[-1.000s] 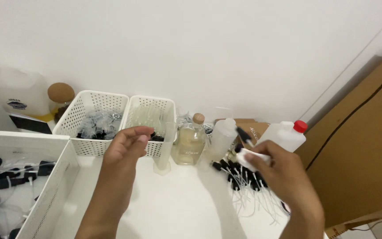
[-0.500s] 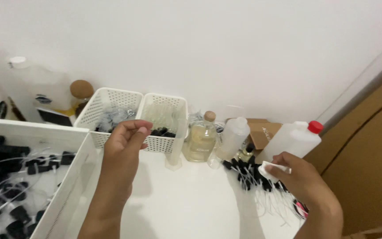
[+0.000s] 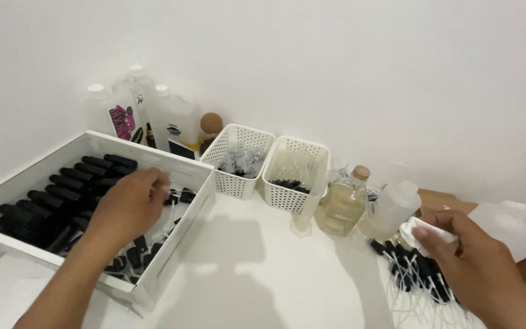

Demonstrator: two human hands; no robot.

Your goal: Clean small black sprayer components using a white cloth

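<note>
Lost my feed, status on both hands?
Left hand inside the white tray over black bottles. Right hand pinching a white wipe. Nothing blocking.

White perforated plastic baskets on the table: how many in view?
2. One white perforated plastic basket sits just right of the large white tray; the second basket stands beside it, left of the corked glass bottle. More may be out of view.

White tray, black bottles, white perforated baskets.

Single head view, steeply down, near white table
</note>
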